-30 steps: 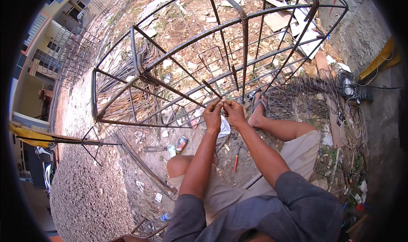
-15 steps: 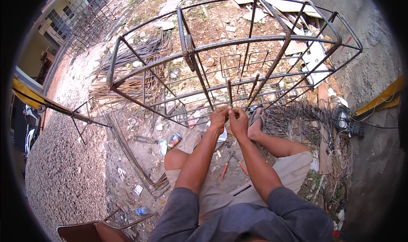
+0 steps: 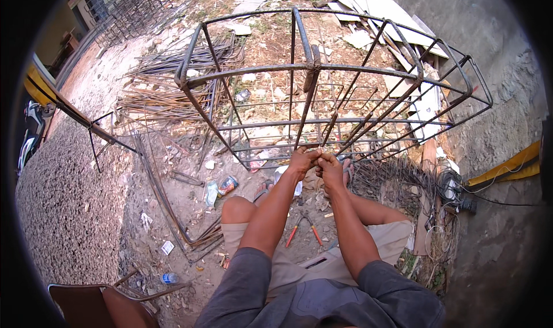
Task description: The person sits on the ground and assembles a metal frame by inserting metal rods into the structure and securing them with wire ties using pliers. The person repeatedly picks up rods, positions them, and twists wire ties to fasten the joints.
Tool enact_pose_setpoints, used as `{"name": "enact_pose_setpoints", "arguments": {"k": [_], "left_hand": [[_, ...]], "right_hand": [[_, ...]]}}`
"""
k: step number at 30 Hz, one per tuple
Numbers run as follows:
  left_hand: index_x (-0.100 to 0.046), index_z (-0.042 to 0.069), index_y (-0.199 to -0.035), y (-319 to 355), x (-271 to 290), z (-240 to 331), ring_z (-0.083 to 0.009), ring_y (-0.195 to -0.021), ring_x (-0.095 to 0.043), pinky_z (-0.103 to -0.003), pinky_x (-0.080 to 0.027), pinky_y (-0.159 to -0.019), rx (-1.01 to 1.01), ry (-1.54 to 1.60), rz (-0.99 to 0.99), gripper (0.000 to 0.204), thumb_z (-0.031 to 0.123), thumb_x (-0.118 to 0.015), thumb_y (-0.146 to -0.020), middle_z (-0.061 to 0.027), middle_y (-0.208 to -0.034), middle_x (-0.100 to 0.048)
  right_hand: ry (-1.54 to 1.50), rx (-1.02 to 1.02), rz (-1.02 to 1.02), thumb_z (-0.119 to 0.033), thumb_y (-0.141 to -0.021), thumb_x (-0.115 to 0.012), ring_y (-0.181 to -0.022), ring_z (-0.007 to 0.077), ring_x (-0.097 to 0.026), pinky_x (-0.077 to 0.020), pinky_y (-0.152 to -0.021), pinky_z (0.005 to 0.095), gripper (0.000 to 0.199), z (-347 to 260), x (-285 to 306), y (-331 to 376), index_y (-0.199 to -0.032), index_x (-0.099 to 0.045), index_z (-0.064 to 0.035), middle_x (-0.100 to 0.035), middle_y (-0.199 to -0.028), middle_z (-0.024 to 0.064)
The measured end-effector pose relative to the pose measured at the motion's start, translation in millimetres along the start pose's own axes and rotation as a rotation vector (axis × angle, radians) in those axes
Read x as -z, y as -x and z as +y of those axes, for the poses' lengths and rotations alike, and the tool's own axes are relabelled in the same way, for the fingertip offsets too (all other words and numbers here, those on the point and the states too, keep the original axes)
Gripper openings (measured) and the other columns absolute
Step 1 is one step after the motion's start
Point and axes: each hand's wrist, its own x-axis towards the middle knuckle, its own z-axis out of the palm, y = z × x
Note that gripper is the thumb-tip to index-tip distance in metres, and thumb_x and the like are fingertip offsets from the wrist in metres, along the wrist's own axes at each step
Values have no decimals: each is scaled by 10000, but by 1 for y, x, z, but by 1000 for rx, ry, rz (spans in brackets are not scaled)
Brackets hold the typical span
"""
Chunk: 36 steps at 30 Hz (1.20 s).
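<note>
A cage of steel reinforcing bars [image 3: 253,74], long rods joined by rectangular hoops, stands before me. My left hand [image 3: 303,163] is at its near lower side, fingers pinched together close to a bar. Beside it my right hand [image 3: 330,171] is also closed in a pinch, its fingertips almost meeting the left's. Whatever is between the fingers is too small to make out. On the ground between my legs lie pincers [image 3: 303,229] with red-orange handles, their jaws toward the cage.
Loose bars [image 3: 167,91] are piled at the left, with bent bars [image 3: 164,195] nearer. A tangle of thin rods [image 3: 389,181] lies right of my feet. Cables [image 3: 452,189] run along the concrete wall [image 3: 489,224]. A brown chair [image 3: 86,305] stands at lower left.
The cage appears farther right, its left end higher in view. Both hands have moved slightly right with it and stay pinched close together. The view has also shifted a little.
</note>
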Motion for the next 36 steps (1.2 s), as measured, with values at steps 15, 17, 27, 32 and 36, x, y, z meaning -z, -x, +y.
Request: {"name": "enact_pose_setpoints", "arguments": {"k": [15,17,27,32,36], "left_hand": [[-587,98,-918,-3,-14,7,-119,-698,-574,-285,-501,-626,11,-32,119,225,304,-676,-933,18,-755,-548],[-600,95,-944,-1,-19,9,-107,-687,-552,-277,-483,-627,61,-40,101,153,241,-643,-948,22,-754,-536],[-614,114,-970,-5,-15,2,-91,-711,-499,-251,-424,-616,49,-13,139,143,257,-622,-960,31,-844,-559],[-631,120,-1043,-6,-25,5,-96,-780,-504,-252,-431,-662,106,-67,152,205,311,-590,-978,43,-907,-577],[-614,89,-1096,-2,-22,8,-139,-844,-550,-264,-456,-700,100,-85,178,250,308,-584,-979,-3,-985,-584]], "right_hand": [[735,775,63,-58,-912,-585,-907,362,-629,-489,-782,420,92,-5,26,-33,-972,-642,-18,-647,-958,163],[644,672,147,-59,-909,-590,-903,366,-628,-486,-780,420,92,-4,28,-38,-970,-642,-14,-643,-948,168],[-762,-46,39,-100,-957,-612,-688,113,-588,-530,-611,278,78,15,-8,-71,-893,-609,-56,-609,-813,21],[-853,-237,48,-122,-956,-636,-717,126,-609,-541,-618,284,90,2,-10,-89,-981,-641,-35,-624,-828,31],[-762,-180,120,-217,-972,-624,-695,106,-602,-520,-590,257,178,-1,-8,-66,-892,-587,-63,-600,-793,23]]}}
